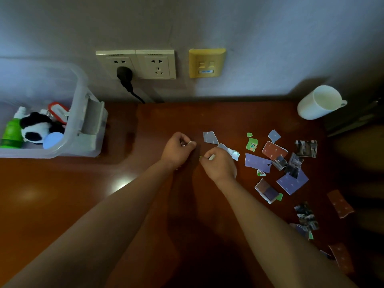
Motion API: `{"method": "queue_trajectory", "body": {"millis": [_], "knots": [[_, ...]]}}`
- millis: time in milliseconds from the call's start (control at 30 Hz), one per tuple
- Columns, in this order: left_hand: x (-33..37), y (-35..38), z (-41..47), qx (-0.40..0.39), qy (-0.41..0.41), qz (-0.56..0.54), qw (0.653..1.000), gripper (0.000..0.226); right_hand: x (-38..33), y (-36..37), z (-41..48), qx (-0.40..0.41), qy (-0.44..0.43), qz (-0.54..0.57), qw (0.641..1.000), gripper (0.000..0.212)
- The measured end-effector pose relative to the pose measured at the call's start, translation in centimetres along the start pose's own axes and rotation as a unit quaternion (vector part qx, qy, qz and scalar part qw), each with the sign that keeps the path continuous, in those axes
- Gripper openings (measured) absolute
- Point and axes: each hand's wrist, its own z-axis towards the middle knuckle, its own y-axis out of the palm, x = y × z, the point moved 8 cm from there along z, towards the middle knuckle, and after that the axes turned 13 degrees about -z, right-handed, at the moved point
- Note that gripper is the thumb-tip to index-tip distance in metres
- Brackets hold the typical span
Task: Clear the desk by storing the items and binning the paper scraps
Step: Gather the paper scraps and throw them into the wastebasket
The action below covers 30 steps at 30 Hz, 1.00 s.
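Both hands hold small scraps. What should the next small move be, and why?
Probably the right hand should pinch up the grey scrap just beyond it: it is the nearest loose piece, and many more scraps lie further right on the desk.

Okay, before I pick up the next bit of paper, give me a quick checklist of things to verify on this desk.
1. Right hand free to pick: not ok, it grips a crumpled scrap.
2. Left hand has room for more: cannot tell; it pinches a pale scrap.
3. Loose scraps gone from the desk: not ok, many lie to the right of the hands, such as the purple piece.
4. Bin within reach: cannot tell, none in view.
5. Items stored: not ok; the panda toy and green bottle sit in the storage box, but the white mug stands on the desk.
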Motion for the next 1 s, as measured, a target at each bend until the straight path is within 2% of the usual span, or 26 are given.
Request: {"method": "queue_trajectory", "body": {"millis": [67, 167, 267, 433, 633, 767, 1000], "knots": [[-0.4, -0.2, -0.4, -0.002, -0.038, -0.045, 0.998, 0.015, 0.5, -0.2, -0.4, -0.022, 0.021, 0.090, 0.995, 0.007], [-0.8, 0.0, -1.5, -0.023, -0.081, -0.083, 0.993, 0.008, 1.2, -0.7, -1.8, -0.059, 0.062, 0.233, 0.969, 0.012], [-0.6, 0.6, -3.5, -0.059, -0.118, -0.093, 0.987, 0.014, 1.1, -1.4, -3.9, -0.096, 0.074, 0.277, 0.953, 0.015], [0.3, -0.4, -6.8, -0.073, -0.121, -0.077, 0.987, 0.020, -0.5, -3.3, -7.6, -0.106, 0.010, 0.180, 0.978, 0.018], [3.0, -2.6, -11.1, -0.091, -0.050, -0.078, 0.992, 0.013, -2.8, -5.5, -11.9, -0.020, -0.071, 0.025, 0.997, 0.011], [3.9, -5.5, -14.3, -0.084, -0.002, -0.049, 0.995, 0.012, -4.9, -5.9, -15.6, 0.019, -0.106, -0.073, 0.992, 0.006], [3.6, -13.1, -20.7, -0.021, 0.038, -0.063, 0.997, 0.013, -11.0, -5.0, -21.2, 0.019, -0.204, -0.114, 0.972, 0.011]]}}
